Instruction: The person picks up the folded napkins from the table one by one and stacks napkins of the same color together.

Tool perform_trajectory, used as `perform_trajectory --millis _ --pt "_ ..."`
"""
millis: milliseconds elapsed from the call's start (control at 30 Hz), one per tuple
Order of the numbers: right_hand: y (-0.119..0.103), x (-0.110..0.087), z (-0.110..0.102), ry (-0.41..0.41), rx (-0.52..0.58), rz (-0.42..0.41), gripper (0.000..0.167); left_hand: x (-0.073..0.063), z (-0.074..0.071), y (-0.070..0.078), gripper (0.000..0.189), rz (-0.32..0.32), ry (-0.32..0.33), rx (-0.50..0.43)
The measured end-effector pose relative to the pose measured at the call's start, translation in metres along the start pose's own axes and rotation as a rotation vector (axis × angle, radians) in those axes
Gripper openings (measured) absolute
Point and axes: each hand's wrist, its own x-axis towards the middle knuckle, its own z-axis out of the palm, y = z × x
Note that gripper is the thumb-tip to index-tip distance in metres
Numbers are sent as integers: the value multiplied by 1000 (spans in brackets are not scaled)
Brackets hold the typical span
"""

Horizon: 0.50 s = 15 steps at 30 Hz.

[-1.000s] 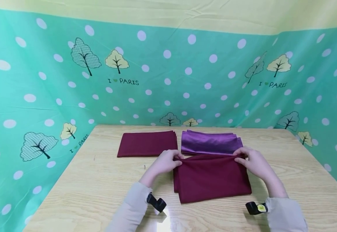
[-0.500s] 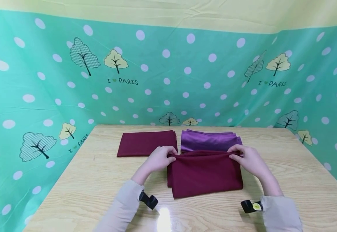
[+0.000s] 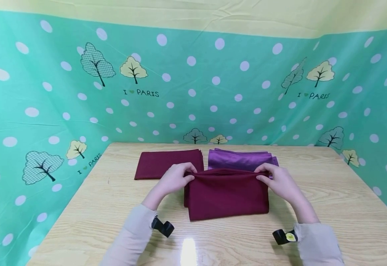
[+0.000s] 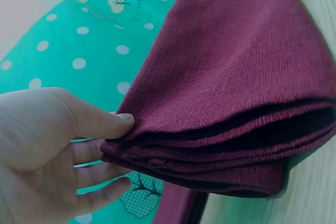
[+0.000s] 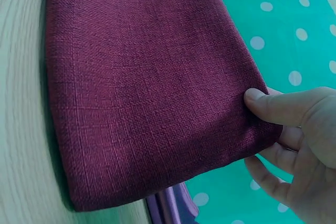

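Observation:
A folded maroon cloth (image 3: 228, 195) hangs between my two hands in the head view, its top edge sagging slightly in the middle. My left hand (image 3: 176, 178) pinches the upper left corner between thumb and fingers. At the upper right corner my right hand (image 3: 279, 181) pinches the cloth the same way. Several stacked layers of the cloth (image 4: 236, 140) show along its side in the left wrist view. The right wrist view shows a smooth folded edge on the cloth (image 5: 152, 93), with the right thumb on its face.
Behind the left hand, a second folded maroon cloth (image 3: 168, 162) lies on the wooden table (image 3: 107, 214). A folded shiny purple cloth (image 3: 236, 159) lies beside it, partly hidden by the held cloth. A green dotted curtain (image 3: 193, 88) stands behind the table.
Both hands have moved left and farther back across the table with the maroon cloth. It now overlaps more of the purple cloth and the left hand overlaps the other maroon cloth.

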Motion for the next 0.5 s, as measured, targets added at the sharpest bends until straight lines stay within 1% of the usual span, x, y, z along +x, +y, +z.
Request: perform_trajectory --millis 100,367,500 --pt "-4 2 1 4 4 -11 10 0 -5 -1 9 -8 7 5" --pt "-17 13 6 -4 18 -47 10 -1 -18 -10 11 -18 39 59" --pt "-24 18 8 -3 19 -56 10 -3 -26 -13 11 -23 42 75"
